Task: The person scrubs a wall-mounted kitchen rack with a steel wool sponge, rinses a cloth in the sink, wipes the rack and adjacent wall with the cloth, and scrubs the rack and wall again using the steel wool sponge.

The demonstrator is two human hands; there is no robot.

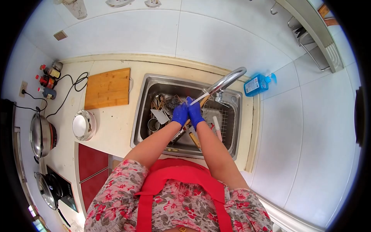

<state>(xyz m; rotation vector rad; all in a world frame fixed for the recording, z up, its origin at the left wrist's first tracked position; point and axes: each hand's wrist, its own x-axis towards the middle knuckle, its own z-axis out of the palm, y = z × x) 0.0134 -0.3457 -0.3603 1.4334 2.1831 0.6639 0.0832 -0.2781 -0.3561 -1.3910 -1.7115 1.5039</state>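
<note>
Both hands wear blue rubber gloves and are close together in the metal sink, under the tap. My right hand is closed round a wooden-handled utensil; its handle sticks out past the fingers and the rest is hidden. My left hand is curled against the right one, and what it grips does not show. A grey scouring pad lies just left of it, among chopsticks and a white flat piece. Water from the tap runs down onto the gloves.
A metal cup, a yellow-handled tool, a white-handled tool and a wire rack are in the sink. Around it stand a blue soap bottle, a cutting board and stacked bowls.
</note>
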